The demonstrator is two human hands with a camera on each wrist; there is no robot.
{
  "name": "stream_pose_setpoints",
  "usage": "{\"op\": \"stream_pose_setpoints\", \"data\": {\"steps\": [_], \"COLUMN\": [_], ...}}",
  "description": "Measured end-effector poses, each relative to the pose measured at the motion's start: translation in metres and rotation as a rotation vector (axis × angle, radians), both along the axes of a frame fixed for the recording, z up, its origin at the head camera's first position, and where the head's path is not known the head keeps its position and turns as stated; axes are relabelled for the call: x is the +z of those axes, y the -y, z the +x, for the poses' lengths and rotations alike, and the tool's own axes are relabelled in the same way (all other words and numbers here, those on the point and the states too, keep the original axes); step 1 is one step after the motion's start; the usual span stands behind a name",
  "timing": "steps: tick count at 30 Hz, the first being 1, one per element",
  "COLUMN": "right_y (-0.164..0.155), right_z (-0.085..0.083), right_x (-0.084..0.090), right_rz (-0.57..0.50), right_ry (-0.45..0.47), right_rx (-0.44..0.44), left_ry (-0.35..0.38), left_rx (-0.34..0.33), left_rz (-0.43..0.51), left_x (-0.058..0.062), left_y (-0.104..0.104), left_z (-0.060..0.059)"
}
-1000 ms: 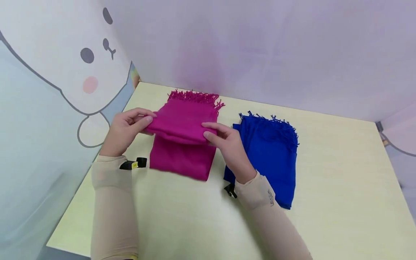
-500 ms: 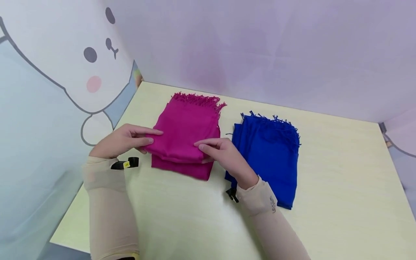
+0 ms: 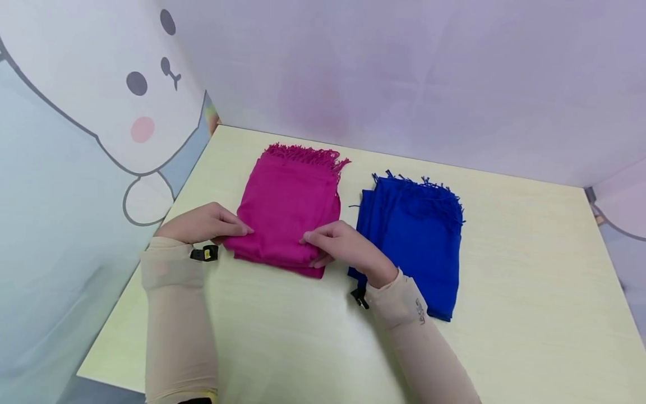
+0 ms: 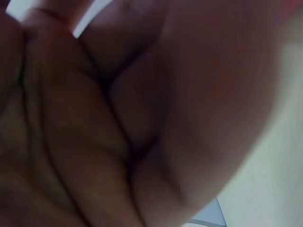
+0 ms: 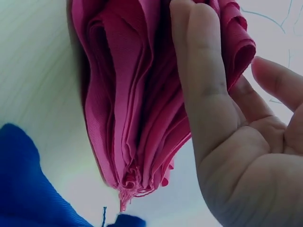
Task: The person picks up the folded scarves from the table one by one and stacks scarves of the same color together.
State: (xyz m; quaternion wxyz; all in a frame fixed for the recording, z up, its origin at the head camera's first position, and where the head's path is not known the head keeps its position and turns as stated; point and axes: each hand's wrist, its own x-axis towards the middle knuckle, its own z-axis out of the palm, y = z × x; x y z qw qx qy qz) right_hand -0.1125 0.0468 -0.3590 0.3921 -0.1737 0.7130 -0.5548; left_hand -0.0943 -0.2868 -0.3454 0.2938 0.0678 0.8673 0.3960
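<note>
Both hands have drawn the magenta scarf's (image 3: 290, 210) folded half down flat onto the bench (image 3: 530, 292). The left hand (image 3: 202, 224) and right hand (image 3: 343, 247) pinch its near corners, fingers curled on cloth, so the fold looks complete.

Your right sleeve (image 3: 404, 306) has small dark print near the cuff, too blurry to read; no other text.

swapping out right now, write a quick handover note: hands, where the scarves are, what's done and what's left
Left hand: grips the near left corner of the magenta scarf.
Right hand: pinches its near right corner, thumb under the layers.
Magenta scarf: folded, flat on the table, fringe at the far edge.
Blue scarf: folded, right of it, untouched.
Done: both scarves lie folded.
Left: probably only to let go and smooth the magenta one.
</note>
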Motion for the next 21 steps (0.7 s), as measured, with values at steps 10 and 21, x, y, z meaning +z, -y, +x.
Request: {"op": "stream_pose_setpoints", "data": {"steps": [10, 21], "right_y": [0.007, 0.003], "right_z": [-0.002, -0.005], "right_x": [-0.009, -0.006], "right_rz": [0.128, 0.156], "right_ry": [-0.058, -0.133], "right_rx": [0.006, 0.063], "left_ry": [-0.005, -0.101], "left_rx": [0.018, 0.102], "left_rz": [-0.028, -0.238], "left_x": [0.001, 0.001], "left_y": [-0.003, -0.012], "left_z": [-0.001, -0.002]}}
